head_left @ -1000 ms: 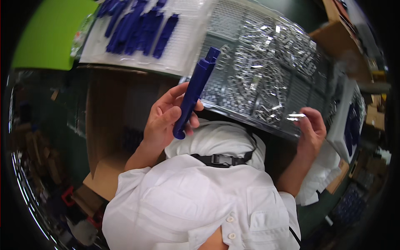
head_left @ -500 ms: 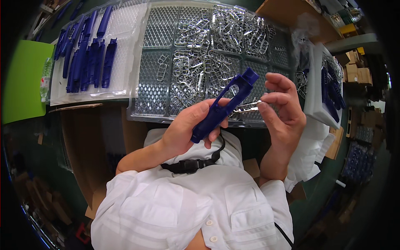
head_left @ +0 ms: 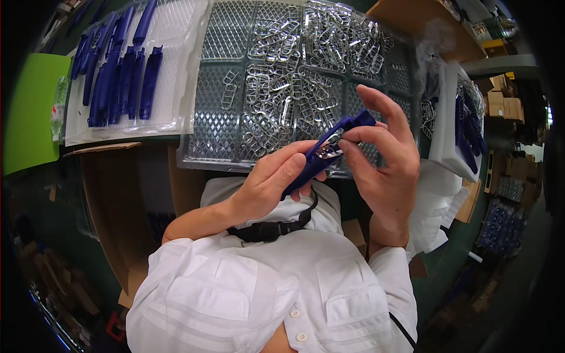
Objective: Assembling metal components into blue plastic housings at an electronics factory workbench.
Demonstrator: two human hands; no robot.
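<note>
Housing (head_left: 300, 179): dark-blue plastic, long, tubular, side slot open, slanting up rightward before tray's near rim (head_left: 215, 166). My left hand (head_left: 263, 183) wraps its lower end. My right hand (head_left: 385, 160) pinches shiny metal clip (head_left: 329, 152) at slot; seated or not, cannot tell. Cardboard box (head_left: 109, 188) well left. Open room between forearms, above black strap (head_left: 268, 232).
</note>
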